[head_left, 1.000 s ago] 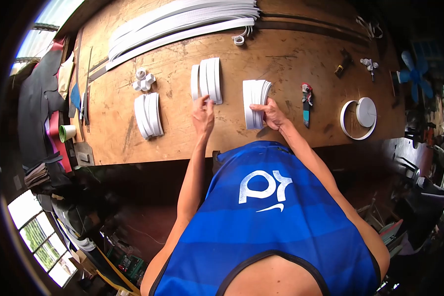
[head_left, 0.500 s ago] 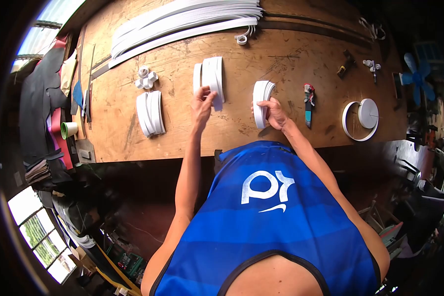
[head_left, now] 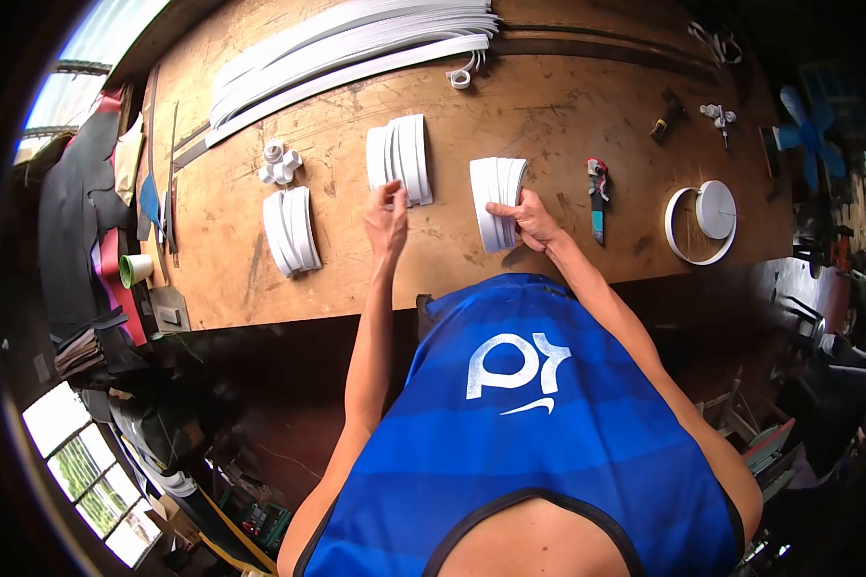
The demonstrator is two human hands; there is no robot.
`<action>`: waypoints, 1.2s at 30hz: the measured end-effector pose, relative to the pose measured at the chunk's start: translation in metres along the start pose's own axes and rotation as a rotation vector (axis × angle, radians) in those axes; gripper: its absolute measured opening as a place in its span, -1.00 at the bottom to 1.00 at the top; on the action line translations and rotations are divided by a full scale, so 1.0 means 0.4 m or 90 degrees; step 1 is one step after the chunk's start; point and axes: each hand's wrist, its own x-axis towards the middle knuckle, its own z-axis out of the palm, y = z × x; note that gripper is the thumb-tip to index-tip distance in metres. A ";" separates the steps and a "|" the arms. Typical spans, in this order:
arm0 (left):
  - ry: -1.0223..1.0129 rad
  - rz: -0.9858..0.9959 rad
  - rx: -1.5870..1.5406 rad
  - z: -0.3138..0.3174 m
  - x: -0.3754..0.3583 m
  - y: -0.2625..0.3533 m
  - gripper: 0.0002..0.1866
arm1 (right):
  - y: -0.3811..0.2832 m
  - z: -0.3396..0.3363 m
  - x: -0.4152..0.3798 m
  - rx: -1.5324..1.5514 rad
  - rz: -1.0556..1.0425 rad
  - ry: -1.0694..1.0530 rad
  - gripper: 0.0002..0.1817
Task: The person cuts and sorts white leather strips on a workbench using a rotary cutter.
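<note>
My right hand [head_left: 534,221] grips the lower right side of a bundle of white strips [head_left: 496,197], its thumb across the strips. My left hand [head_left: 386,216] is at the lower edge of the middle stack of white strips [head_left: 397,154], with its fingers drawn together; whether anything is between them is too small to tell. Further left lies another stack of curved white strips [head_left: 292,231], with small white rolls [head_left: 279,163] just above it.
Long white strips [head_left: 346,58] lie along the back of the wooden table [head_left: 548,106]. To the right are a red and teal tool [head_left: 598,200], a white coil [head_left: 716,210] and a dark tool [head_left: 666,115]. A green-white cup [head_left: 136,270] sits at the left edge.
The bundle at my right hand has moved left and its strips are more spread out. My left hand has shifted slightly down and left, and the middle stack's strips now sit together.
</note>
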 end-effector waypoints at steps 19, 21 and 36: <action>-0.251 -0.148 -0.347 0.140 -0.125 0.067 -0.69 | 0.003 -0.002 0.004 0.045 0.011 -0.033 -0.62; -0.275 -0.147 -0.349 0.137 -0.120 0.061 -0.68 | -0.004 0.003 0.000 0.050 0.006 -0.036 -0.61; -0.231 -0.155 -0.238 0.145 -0.121 0.094 -0.77 | 0.009 0.025 0.010 0.001 -0.097 0.079 -0.65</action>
